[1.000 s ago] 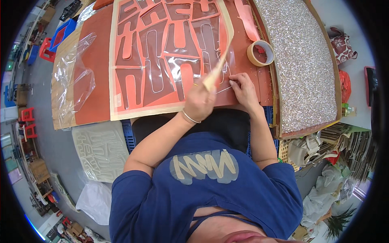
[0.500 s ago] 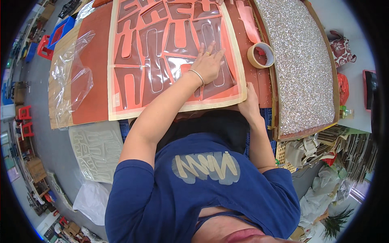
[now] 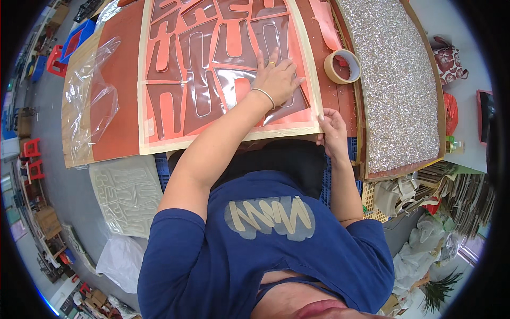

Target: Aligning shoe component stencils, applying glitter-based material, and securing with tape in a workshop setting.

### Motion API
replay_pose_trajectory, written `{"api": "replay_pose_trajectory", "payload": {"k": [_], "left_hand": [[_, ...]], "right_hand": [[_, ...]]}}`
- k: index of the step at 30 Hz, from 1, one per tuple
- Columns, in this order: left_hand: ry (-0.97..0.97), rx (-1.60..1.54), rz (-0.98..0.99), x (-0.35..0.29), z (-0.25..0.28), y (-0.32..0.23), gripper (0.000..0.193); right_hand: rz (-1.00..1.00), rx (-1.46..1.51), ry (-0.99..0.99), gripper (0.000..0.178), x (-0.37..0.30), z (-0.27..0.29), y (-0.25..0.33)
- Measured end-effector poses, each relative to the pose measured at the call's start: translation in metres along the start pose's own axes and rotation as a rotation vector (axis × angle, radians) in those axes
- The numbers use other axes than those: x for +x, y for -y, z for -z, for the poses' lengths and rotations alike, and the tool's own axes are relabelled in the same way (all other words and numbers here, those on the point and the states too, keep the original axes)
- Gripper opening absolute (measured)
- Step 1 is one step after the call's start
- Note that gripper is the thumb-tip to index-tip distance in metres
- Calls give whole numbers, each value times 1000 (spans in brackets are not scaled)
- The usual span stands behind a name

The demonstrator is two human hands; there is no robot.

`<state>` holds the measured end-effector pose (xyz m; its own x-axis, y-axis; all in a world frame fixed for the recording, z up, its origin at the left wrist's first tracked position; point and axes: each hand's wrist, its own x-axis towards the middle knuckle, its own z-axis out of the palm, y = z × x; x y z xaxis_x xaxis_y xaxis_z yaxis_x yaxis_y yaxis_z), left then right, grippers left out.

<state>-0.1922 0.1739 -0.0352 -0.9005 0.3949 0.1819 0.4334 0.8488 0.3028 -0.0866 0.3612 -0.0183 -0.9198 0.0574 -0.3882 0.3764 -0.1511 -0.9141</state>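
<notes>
A coral-pink stencil sheet [image 3: 159,133] with long looped cut-outs and shiny clear film lies before me, edged in cream masking tape. My left hand [image 3: 276,84] rests on its right part, fingers spread over a dark brown cut-out area; it wears a ring and a bracelet. At the sheet's near right corner, my right hand [image 3: 333,130] pinches the taped edge, some fingers reaching below it. Just right of the sheet stands a roll of masking tape [image 3: 328,66].
A glittery silver panel [image 3: 393,90] fills the right side. On the left, crumpled clear film [image 3: 103,101] lies over a red-brown board [image 3: 119,69]. Lower, a pale sheet with raised outlines [image 3: 127,196] sits beside a white plastic bag [image 3: 121,263]. Red stools [image 3: 33,148] stand farther left.
The sheet has shifted slightly left and away from me. My left hand has slid a little right across it. My right hand has turned at the corner. Fingers at the far edge are gone from view.
</notes>
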Motion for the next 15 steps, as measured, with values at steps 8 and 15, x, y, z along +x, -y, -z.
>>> {"api": "replay_pose_trajectory", "payload": {"k": [8,15], "left_hand": [[129,131,38,5,11,-17,70],[95,169,-4,-13,11,-24,83]], "right_hand": [[-79,-247,21,23,5,5,3],[142,-1159,-4,30,1,8,21]]}}
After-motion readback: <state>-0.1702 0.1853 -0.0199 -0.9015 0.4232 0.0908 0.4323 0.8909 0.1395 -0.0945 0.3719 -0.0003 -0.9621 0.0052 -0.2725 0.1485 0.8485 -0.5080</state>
